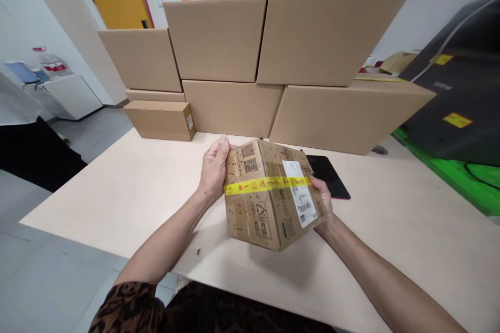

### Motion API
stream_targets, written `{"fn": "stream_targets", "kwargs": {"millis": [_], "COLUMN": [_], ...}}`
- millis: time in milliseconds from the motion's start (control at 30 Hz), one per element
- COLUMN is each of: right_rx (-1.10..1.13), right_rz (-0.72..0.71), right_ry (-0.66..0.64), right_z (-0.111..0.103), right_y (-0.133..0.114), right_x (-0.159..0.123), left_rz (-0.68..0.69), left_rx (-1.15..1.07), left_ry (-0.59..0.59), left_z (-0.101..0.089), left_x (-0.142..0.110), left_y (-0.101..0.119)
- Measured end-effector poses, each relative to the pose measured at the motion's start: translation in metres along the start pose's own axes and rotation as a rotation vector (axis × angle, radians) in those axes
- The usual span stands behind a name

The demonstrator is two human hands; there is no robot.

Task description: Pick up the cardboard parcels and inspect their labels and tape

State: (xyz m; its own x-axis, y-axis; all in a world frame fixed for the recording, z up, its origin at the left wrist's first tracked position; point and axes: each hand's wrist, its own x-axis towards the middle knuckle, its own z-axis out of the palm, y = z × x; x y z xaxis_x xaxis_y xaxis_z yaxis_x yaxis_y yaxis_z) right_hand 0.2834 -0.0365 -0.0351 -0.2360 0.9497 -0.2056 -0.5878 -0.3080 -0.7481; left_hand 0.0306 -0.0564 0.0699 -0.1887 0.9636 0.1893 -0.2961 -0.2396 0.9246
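Here, a small brown cardboard parcel (269,192) banded with yellow tape is held tilted, apparently just above the pale table (117,192), between both hands.

The left hand (213,171) presses flat on the parcel's left face, fingers curled over its top edge; the right hand (322,200) cups the opposite side, mostly hidden behind the box. The parcel is sealed, so its contents cannot be told. A white shipping label (300,192) faces up, which suggests a turning or inspecting step. Just past the right hand lies a flat black tablet-like device (330,177); beyond both hands stands a wall of closed plain cardboard cartons (273,52).
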Motion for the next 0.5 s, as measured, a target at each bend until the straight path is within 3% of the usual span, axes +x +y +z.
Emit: {"fn": "stream_targets", "kwargs": {"millis": [167, 300, 500], "right_rx": [0.036, 0.051, 0.069], "right_rz": [0.011, 0.041, 0.091], "right_ry": [0.014, 0.021, 0.032], "right_z": [0.001, 0.005, 0.013], "right_y": [0.001, -0.002, -0.003], "right_x": [0.004, 0.004, 0.001], "left_rz": [0.245, 0.171, 0.063], "left_rx": [0.289, 0.247, 0.069], "left_ry": [-0.167, -0.186, -0.099], "left_z": [-0.006, -0.003, -0.003], "left_x": [-0.001, -0.005, 0.001], "left_y": [0.008, 0.014, 0.014]}}
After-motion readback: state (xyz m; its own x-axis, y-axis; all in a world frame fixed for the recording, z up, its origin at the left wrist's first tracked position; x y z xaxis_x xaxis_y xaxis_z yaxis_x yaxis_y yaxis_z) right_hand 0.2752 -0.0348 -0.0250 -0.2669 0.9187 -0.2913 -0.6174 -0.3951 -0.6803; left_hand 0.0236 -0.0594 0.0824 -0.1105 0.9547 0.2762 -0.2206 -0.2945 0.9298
